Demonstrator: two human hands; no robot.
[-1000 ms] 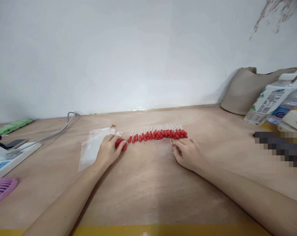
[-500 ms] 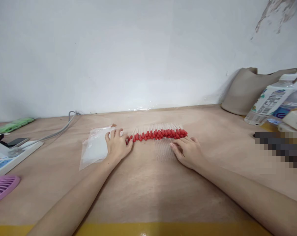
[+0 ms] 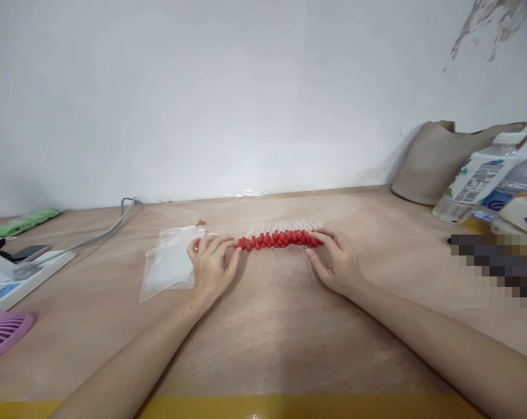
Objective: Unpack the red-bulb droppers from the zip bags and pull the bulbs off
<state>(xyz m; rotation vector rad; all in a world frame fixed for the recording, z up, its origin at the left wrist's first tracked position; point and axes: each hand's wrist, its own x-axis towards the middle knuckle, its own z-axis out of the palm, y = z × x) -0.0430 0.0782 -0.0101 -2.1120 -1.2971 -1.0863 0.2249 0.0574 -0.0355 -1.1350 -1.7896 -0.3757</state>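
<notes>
A row of thin, clear, dropper-like sticks with red bulb ends (image 3: 285, 238) lies across the table. Their clear stems point both away from me and towards me, and the red ends overlap along the middle. At the row's left end is my left hand (image 3: 211, 265), its fingers arched and apart, with the thumb and index tips against the outermost red bulb. A bit of red also shows by its far-left fingers, mostly covered. My right hand (image 3: 339, 265) is open at the right end, index finger touching the last bulbs and thumb apart from it, near the clear stems.
Clear zip bags (image 3: 170, 262) lie left of my left hand. Farther left are a power strip (image 3: 36, 273) with a grey cable, a phone and a pink grille (image 3: 6, 334). A bottle (image 3: 477, 180) and a taupe container (image 3: 424, 163) stand at the right, against the wall.
My left hand's fingers have shifted right, along the row's left end. My right index finger has moved up and left onto the right end, and the row looks a little shorter.
</notes>
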